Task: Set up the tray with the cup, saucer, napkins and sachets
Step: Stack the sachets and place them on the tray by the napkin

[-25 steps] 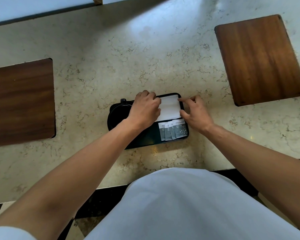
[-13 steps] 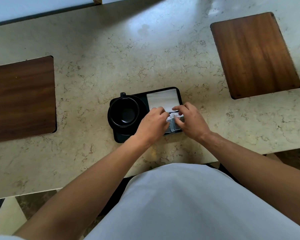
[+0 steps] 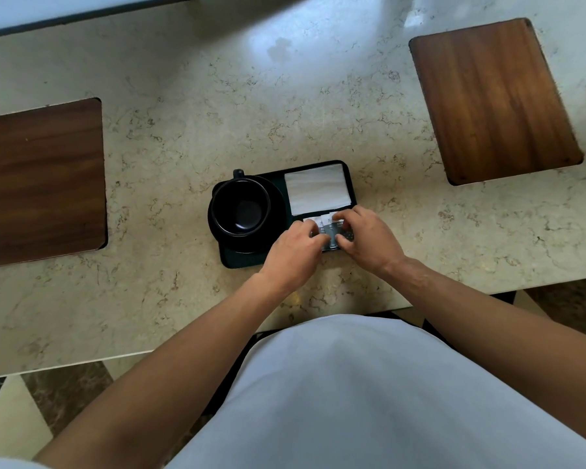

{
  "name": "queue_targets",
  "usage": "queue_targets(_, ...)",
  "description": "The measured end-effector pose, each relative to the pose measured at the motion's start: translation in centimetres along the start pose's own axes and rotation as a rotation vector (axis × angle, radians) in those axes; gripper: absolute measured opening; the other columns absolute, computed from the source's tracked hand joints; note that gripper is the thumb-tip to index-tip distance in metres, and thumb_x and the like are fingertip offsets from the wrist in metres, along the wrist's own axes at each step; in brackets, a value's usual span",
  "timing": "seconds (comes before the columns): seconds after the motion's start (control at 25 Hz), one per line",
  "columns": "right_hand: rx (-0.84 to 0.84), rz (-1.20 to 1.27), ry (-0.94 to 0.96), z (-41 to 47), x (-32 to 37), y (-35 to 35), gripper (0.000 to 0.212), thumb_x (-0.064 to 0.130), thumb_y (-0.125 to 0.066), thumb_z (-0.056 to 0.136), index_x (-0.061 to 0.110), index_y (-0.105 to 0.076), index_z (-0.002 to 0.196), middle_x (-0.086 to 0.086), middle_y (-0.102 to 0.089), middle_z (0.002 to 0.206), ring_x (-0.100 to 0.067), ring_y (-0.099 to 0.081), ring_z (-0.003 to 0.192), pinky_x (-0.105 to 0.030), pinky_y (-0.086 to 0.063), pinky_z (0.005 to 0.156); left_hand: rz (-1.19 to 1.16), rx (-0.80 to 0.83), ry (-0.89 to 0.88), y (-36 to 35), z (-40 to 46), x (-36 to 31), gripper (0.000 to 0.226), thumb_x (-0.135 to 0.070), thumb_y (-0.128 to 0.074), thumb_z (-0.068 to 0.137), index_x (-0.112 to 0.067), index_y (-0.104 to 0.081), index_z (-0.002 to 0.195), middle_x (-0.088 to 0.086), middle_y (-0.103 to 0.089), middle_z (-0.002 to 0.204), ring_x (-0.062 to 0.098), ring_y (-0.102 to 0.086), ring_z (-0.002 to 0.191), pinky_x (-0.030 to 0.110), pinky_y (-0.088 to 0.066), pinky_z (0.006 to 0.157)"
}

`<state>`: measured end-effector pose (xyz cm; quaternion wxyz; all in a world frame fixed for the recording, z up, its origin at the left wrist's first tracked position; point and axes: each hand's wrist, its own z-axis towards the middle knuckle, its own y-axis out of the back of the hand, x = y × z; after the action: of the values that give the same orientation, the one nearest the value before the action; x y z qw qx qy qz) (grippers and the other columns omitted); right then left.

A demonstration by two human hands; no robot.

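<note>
While both hands work at the near right corner of the black tray (image 3: 237, 260), the left hand (image 3: 296, 247) and right hand (image 3: 369, 236) pinch the row of sachets (image 3: 327, 222) between fingertips. White napkins (image 3: 317, 193) lie flat in the far right section. A black cup (image 3: 241, 206) sits on its saucer (image 3: 278, 211) at the left, on the marble counter (image 3: 183, 113).

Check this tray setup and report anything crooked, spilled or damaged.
Nothing stands out. The black cup sits upright and empty on its black saucer at the left of the dark rectangular tray. The white napkins lie flat at its far right. Both hands, left and right, cover most of the grey-and-white sachets, so their alignment is unclear.
</note>
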<state>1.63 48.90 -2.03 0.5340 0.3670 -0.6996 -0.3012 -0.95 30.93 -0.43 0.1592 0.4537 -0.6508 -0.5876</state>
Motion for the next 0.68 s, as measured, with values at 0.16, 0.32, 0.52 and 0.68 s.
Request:
queue_targets(0.16,-0.006,-0.006,0.008,-0.06,0.38,-0.20,0.038,0.022,-0.069,0.093,0.013,-0.065,0.130,-0.006,-0.064,0.115,-0.023,-0.059,0.107,-0.038,-0.052,0.094,0.041,-0.024,0.012,-0.47,-0.41,0.12,0.027,-0.015,-0.063,0.095,-0.015,-0.071,0.121,0.010,-0.061,0.111,0.028,-0.055,0.102,0.045,-0.055,0.078)
queue_targets(0.32,-0.006,-0.016,0.003,-0.06,0.58,-0.20,0.040,0.027,-0.071,0.093,0.013,-0.064,0.129,-0.006,-0.064,0.116,-0.022,-0.058,0.108,-0.040,-0.051,0.096,0.016,-0.050,0.030,-0.73,-0.52,0.04,0.028,-0.013,-0.066,0.093,-0.014,-0.072,0.121,0.009,-0.062,0.109,0.027,-0.056,0.100,0.044,-0.056,0.077)
queue_targets(0.52,0.006,-0.023,0.002,-0.02,0.75,-0.04,0.042,0.029,-0.073,0.092,0.012,-0.063,0.129,-0.006,-0.064,0.118,-0.022,-0.058,0.109,-0.041,-0.051,0.098,0.001,-0.049,0.043,-0.72,-0.65,-0.09,0.029,-0.011,-0.064,0.094,-0.013,-0.070,0.123,0.010,-0.060,0.111,0.027,-0.055,0.102,0.043,-0.055,0.079)
queue_targets(0.68,0.017,-0.012,0.004,0.12,0.75,0.07,0.041,0.029,-0.073,0.092,0.012,-0.063,0.129,-0.007,-0.063,0.119,-0.022,-0.059,0.109,-0.041,-0.051,0.099,-0.005,-0.057,0.047,-0.83,-0.74,-0.04,0.036,-0.011,-0.064,0.094,-0.016,-0.067,0.130,0.012,-0.059,0.121,0.028,-0.056,0.106,0.042,-0.056,0.082)
